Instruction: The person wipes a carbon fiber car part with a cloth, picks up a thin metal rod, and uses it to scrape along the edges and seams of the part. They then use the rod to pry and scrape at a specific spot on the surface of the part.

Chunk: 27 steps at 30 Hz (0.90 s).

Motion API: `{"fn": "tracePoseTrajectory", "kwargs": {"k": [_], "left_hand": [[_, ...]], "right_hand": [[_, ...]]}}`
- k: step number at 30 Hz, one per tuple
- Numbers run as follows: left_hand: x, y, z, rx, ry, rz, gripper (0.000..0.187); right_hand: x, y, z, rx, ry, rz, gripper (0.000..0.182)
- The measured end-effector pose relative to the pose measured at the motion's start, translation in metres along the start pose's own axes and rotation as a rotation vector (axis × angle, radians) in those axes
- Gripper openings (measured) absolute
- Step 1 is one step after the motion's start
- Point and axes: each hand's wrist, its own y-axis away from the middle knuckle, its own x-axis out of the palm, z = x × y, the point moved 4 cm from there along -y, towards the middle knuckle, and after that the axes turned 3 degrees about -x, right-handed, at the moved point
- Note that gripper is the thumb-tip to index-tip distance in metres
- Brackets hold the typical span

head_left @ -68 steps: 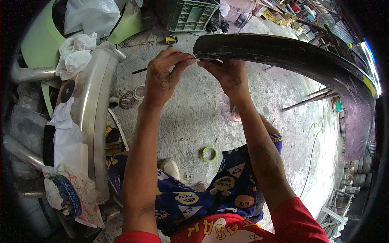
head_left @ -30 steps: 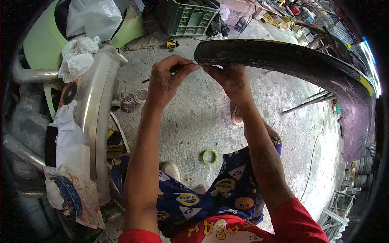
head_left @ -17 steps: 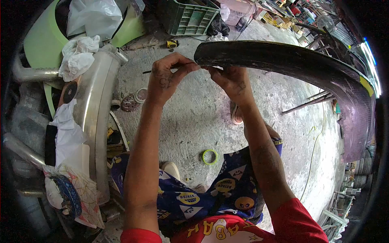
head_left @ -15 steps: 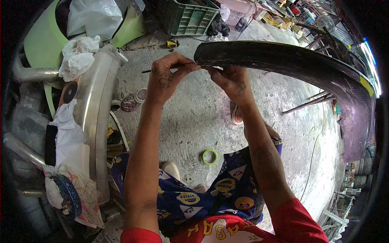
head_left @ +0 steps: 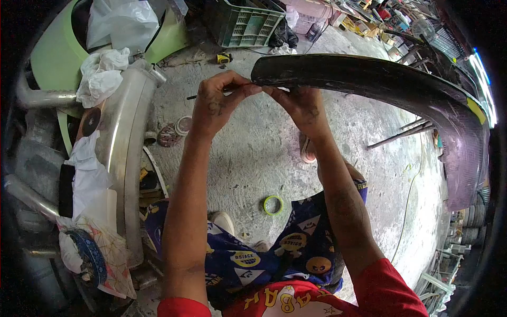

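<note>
A long black curved panel [head_left: 338, 71] stretches from the middle of the head view to the right, where its surface looks woven. At its left end, my left hand [head_left: 215, 105] is closed in a pinch, thumb and forefinger right at the lower corner. I cannot tell what small thing is between those fingertips. My right hand [head_left: 305, 108] is closed at the panel's lower edge, its thumb pointing left toward the left fingertips; its other fingers are partly hidden by the panel. A thin dark stick [head_left: 191, 97] shows just left of my left hand.
A green tape roll [head_left: 273, 205] lies on the concrete floor between my legs. Metal exhaust parts [head_left: 119, 116], plastic bags and a light green panel [head_left: 55, 58] crowd the left. A green crate [head_left: 248, 25] and a yellow tape measure [head_left: 224, 57] are ahead. Dark stand legs [head_left: 401, 134] stand right.
My right thumb and fingertips have shifted slightly left, closer to the left fingertips. The panel's end has moved very slightly left; otherwise both hands keep nearly the same place.
</note>
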Motion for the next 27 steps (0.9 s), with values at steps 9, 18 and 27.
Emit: {"fn": "tracePoseTrajectory", "kwargs": {"k": [9,18,27], "left_hand": [[-0.007,0.001,0.002,0.052,-0.024,0.094,0.018],[-0.011,0.002,-0.001,0.090,-0.075,0.053,0.022],[0.000,0.004,0.004,0.004,0.005,0.007,0.019]], "right_hand": [[-0.003,0.003,-0.011,0.020,-0.105,-0.009,0.037],[-0.004,0.002,-0.008,0.081,-0.062,-0.012,0.037],[0.003,0.001,0.002,0.066,-0.105,-0.035,0.035]]}}
